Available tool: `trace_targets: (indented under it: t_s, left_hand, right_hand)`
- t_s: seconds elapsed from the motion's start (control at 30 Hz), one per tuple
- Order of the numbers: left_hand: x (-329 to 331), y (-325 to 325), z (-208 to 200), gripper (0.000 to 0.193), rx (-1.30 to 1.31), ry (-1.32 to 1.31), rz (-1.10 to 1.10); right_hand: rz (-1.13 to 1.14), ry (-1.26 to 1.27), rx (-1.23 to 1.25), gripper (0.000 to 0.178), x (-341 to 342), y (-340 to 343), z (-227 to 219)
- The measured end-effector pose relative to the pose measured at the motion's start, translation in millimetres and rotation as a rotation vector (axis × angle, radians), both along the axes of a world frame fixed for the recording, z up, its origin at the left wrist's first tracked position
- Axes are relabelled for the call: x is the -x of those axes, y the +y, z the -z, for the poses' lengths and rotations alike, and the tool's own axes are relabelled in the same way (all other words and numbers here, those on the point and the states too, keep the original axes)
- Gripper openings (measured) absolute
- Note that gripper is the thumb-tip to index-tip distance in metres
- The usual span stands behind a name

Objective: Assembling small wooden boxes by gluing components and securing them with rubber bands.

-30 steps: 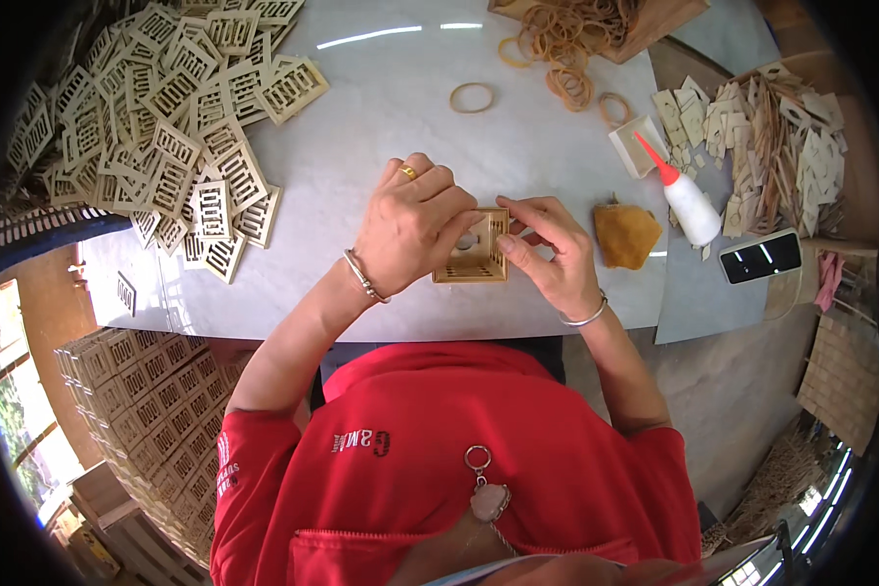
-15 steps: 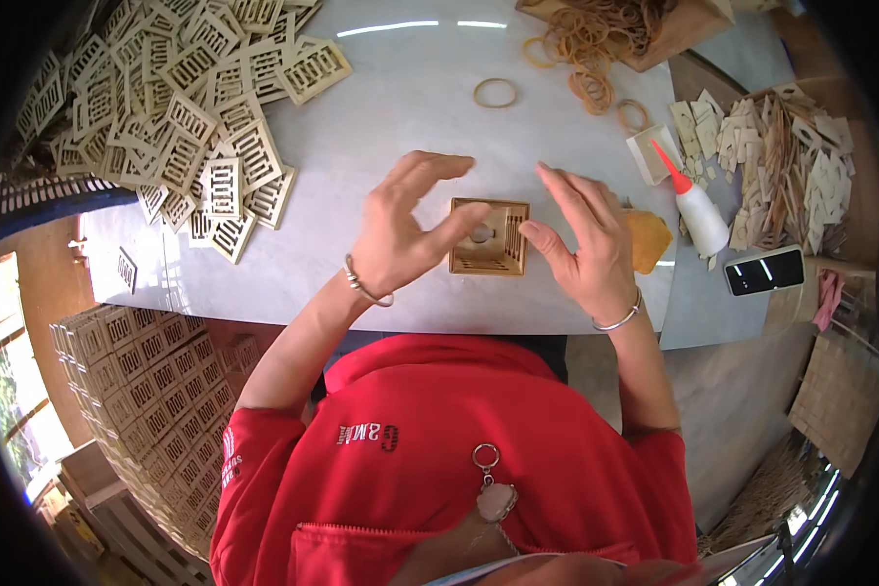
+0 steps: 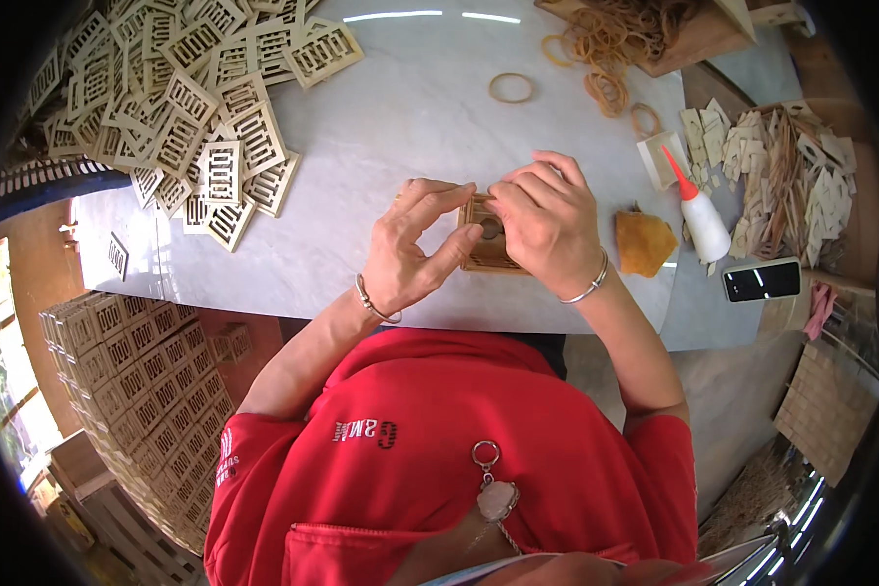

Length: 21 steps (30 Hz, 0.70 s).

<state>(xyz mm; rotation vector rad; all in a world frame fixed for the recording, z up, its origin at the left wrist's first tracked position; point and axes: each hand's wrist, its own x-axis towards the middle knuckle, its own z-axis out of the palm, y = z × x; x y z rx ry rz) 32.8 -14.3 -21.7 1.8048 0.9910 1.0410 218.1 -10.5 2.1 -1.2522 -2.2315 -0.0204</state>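
A small open wooden box with slotted walls stands on the table in front of me, its open top facing up. My left hand is at its left side, thumb and forefinger closed on the left wall and far left corner. Over the right part bends my right hand, its fingers curled onto the far wall. The right hand hides much of the right and far walls. A round spot shows inside the box.
Slotted wooden panels lie heaped at the far left. A rubber band lies beyond the box. To the right are an orange-brown pad, a white glue bottle, a phone and wood pieces. Stacked boxes stand lower left.
My right hand has moved left onto the box, its fingers bending onto the far wall. My left hand has closed in on the left wall. Both were spread apart around the box before.
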Motion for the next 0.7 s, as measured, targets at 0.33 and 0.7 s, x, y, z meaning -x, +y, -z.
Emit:
trace_targets:
  t_s: [0.33, 0.7]
  left_hand:
    - [-10, -20, -28, 0.036, -0.441, 0.283, -0.068]
    - [-50, -36, 1, 0.025, -0.701, 0.437, -0.074]
  right_hand:
    - [0.187, 0.372, 0.185, 0.024, -14, -15, -10]
    - [0.317, 0.453, 0.190, 0.013, -7, -31, 14]
